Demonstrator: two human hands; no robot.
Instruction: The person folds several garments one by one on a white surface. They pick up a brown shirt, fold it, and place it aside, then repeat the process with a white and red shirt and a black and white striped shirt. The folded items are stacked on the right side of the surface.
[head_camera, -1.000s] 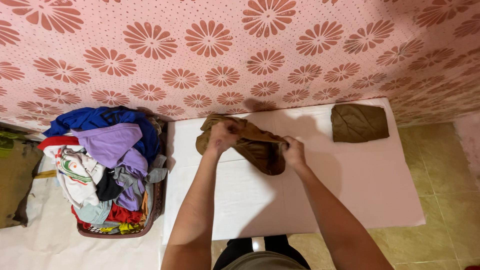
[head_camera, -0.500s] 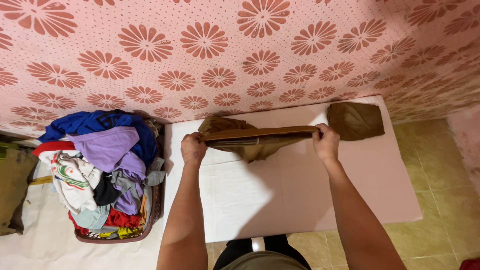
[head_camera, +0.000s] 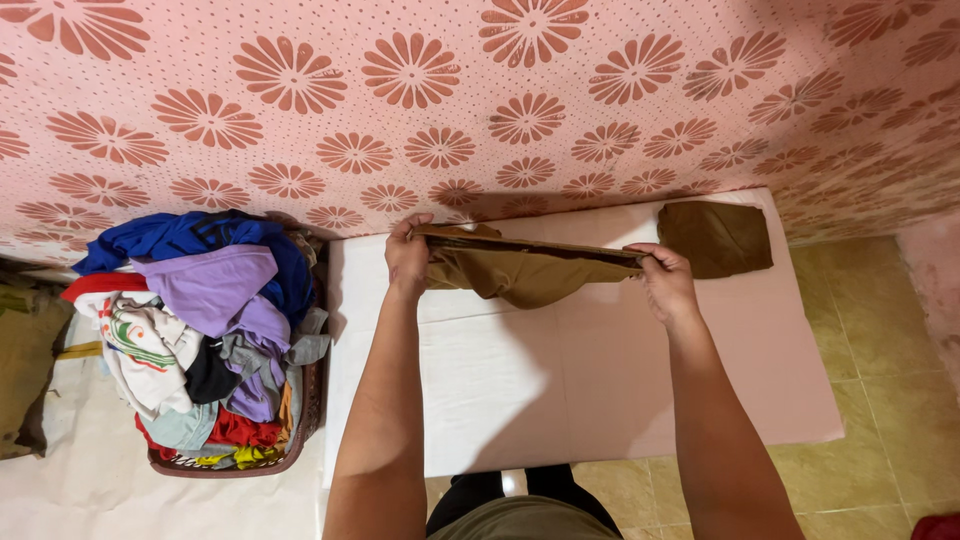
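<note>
A brown garment (head_camera: 525, 268) is held stretched out flat above the white surface (head_camera: 560, 390), close to its far edge by the flowered wall (head_camera: 480, 110). Its left end is pinched in the closed fingers of the left hand (head_camera: 408, 257), and its right end is gripped in the same way by the right hand (head_camera: 665, 282). The middle of the cloth sags down toward the surface; whether it touches cannot quite be told. A folded brown cloth (head_camera: 716, 238) is laid on the surface just beyond the garment's right end. To the left of the surface a basket (head_camera: 300, 420) is seen, heaped with mixed clothes (head_camera: 200, 310).
</note>
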